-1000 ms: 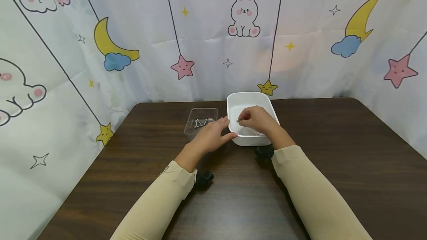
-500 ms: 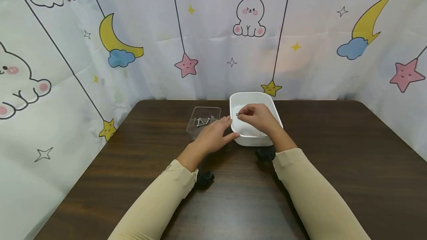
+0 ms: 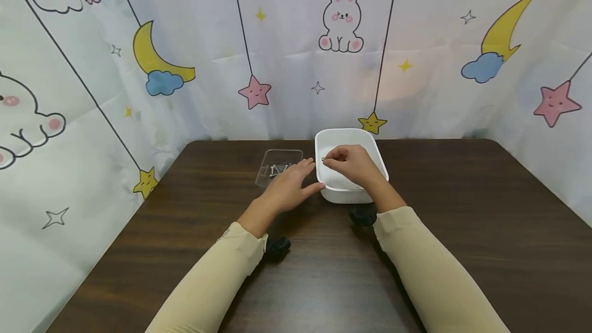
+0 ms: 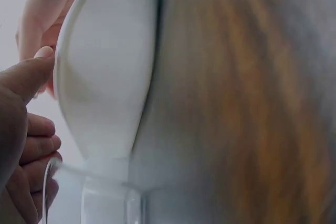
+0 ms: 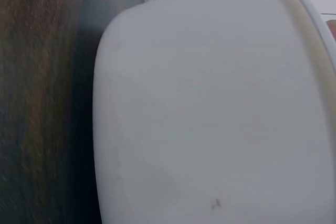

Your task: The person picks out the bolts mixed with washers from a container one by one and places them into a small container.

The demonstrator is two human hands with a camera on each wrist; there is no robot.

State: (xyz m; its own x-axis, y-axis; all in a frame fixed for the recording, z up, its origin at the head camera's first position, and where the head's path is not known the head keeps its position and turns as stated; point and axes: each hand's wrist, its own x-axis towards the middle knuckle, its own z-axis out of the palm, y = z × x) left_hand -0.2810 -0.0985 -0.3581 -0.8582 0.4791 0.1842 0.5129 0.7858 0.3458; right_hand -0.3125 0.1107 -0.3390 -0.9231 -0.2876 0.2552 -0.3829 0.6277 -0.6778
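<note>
My right hand (image 3: pixel 357 166) is over the white plastic bin (image 3: pixel 344 197), pinching a small metal screw (image 3: pixel 323 159) between thumb and fingertips near the bin's left side. Only the screw's end shows. My left hand (image 3: pixel 288 186) has its fingers extended at the bin's left rim. In the left wrist view its thumb (image 4: pixel 29 72) touches the rim of the white bin (image 4: pixel 105 66). Under and behind the left hand stands a clear plastic box (image 3: pixel 260 178) with several silver screws (image 3: pixel 277 169), partly hidden by that hand. The right wrist view shows mostly the bin's outer wall (image 5: pixel 210 108).
Both containers stand near the back edge of a dark wooden table (image 3: pixel 305 281). A white patterned curtain (image 3: pixel 287 40) hangs behind and along the sides. Black wrist cameras, such as the left one (image 3: pixel 277 246), hang under the sleeve cuffs close to the tabletop.
My right hand has shifted a little left within the bin, bringing the screw closer to its left wall. My left hand stays at the rim. The head view has swayed slightly.
</note>
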